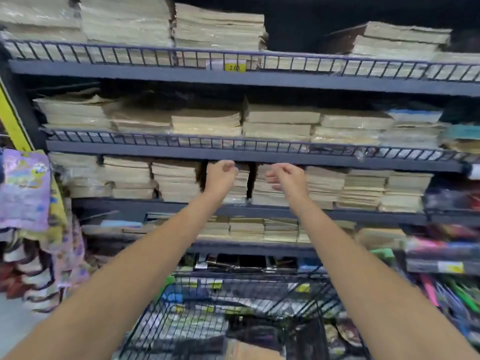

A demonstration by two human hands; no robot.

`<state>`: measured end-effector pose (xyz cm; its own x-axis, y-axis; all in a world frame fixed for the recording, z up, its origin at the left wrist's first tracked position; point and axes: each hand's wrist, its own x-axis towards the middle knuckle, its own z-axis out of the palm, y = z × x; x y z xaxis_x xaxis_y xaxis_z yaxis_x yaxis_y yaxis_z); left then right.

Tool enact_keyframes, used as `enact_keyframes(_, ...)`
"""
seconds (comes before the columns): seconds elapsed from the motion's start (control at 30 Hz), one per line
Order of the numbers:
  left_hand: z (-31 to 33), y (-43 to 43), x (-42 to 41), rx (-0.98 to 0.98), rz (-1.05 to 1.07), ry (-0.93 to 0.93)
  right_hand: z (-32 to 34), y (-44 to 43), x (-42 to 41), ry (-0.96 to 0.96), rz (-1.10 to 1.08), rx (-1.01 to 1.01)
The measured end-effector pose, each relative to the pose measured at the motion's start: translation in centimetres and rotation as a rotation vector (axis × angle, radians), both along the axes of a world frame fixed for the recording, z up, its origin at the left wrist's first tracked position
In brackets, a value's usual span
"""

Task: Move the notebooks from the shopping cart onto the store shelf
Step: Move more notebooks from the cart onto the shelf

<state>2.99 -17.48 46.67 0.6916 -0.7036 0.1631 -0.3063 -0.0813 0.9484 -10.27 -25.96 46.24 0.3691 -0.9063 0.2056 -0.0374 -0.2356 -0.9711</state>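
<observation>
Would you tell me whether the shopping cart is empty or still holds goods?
Still loaded: the shopping cart holds colourful packs behind its wire; both hands are up at the shelf.

I am standing in a shop, in an aisle that sells stationery. In front of me rises a dark metal store shelf (259, 80) with several tiers, each edged by a low wire rail (155, 57) and packed with flat stacks of notebooks (218, 27). A small yellow price tag (233, 67) is clipped to the top rail. Below me is the black wire basket of a shopping cart (298, 300), loaded with goods. Colourful packaged items (24, 188) hang on my left, and pens (457, 294) lie on my right
</observation>
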Motion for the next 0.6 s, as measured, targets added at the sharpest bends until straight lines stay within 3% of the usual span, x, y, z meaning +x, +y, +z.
enact_keyframes(0.2, -10.5, 0.9, -3.6, 0.197, -0.089, 0.136, -10.6, 1.7, -4.0, 0.127, -0.038, 0.202)
enact_keyframes(0.37, -24.5, 3.9, -7.0, 0.551, -0.191, 0.258, -24.4, 4.5, -8.5, 0.291, -0.111, 0.449)
enact_keyframes(0.6, -38.1, 8.7, -8.8, 0.926, -0.260, 0.351, -41.3, 8.5, -12.6, 0.446, -0.164, 0.761)
